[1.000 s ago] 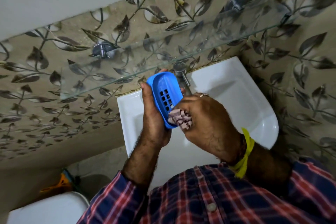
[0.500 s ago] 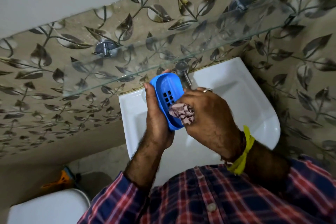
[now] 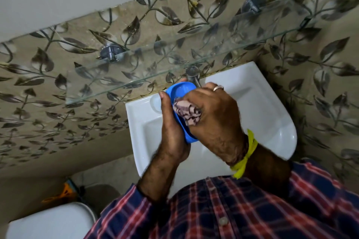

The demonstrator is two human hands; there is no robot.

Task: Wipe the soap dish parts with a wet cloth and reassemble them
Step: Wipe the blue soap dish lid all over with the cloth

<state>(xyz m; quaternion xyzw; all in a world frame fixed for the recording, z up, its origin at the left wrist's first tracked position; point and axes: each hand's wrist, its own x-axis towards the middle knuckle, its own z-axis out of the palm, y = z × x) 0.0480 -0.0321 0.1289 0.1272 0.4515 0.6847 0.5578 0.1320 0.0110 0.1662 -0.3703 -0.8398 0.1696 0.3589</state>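
Bracing the blue soap dish tray (image 3: 181, 93) upright over the basin (image 3: 272, 118), the left hand (image 3: 171, 128) grips its back so the right hand (image 3: 215, 120), clutching the wadded patterned cloth (image 3: 185, 111), can scrub inside, below the tap (image 3: 192, 73).

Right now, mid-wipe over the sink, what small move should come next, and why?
Probably draw the cloth down the blue soap dish part toward its lower end. The right hand presses the cloth on the middle, the left hand steadies the dish from behind, and the part near the tap shows bare.
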